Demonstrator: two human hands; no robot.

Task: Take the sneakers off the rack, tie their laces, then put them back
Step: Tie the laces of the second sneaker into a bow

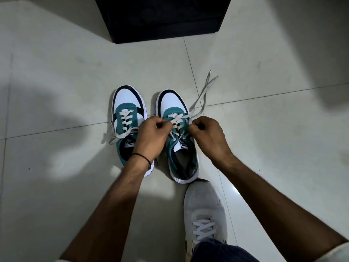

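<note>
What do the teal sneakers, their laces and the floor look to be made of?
Teal sneakers: smooth white toe panels, likely leather or synthetic; matte teal parts look suede-like. Laces: flat woven fabric, off-white, limp on the floor. Floor: glossy pale tiles, with grout lines and soft reflections.

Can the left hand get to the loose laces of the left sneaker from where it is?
Probably yes: the left hand sits just beside those laces, nothing between, but it is pinching the right sneaker's lace.

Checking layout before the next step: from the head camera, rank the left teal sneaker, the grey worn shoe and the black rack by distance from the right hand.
1. left teal sneaker, across to the left of the right hand.
2. grey worn shoe, below.
3. black rack, at top.
</note>
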